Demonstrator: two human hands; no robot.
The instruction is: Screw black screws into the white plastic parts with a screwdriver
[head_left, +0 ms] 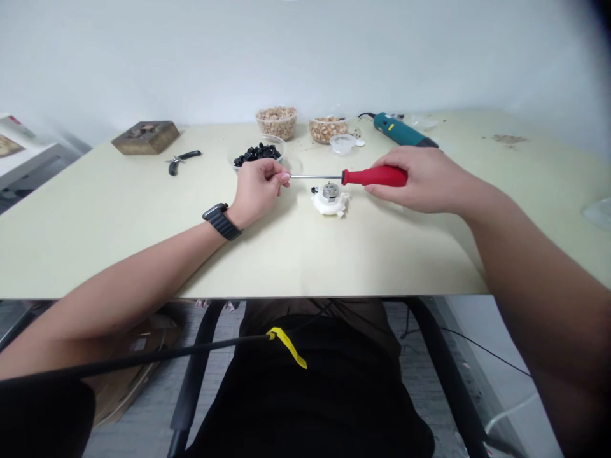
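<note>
My right hand [424, 178] is wrapped round the red handle of a screwdriver [375, 177], which lies level above the table with its shaft pointing left. The fingers of my left hand [260, 189] pinch at the shaft's tip; whether they also hold something small there is hidden. Just below the shaft, a white plastic part with a round silver motor [330, 198] rests on the table, touched by neither hand. A bowl of black pieces [258, 152] stands right behind my left hand.
Behind are two tubs of light pieces [277, 122] [328, 129], a small clear lid [342, 144] and a green power tool [403, 130]. Pliers [184, 160] and a wooden block [146, 137] lie at the left. A black cable [191, 350] crosses before the table's front edge.
</note>
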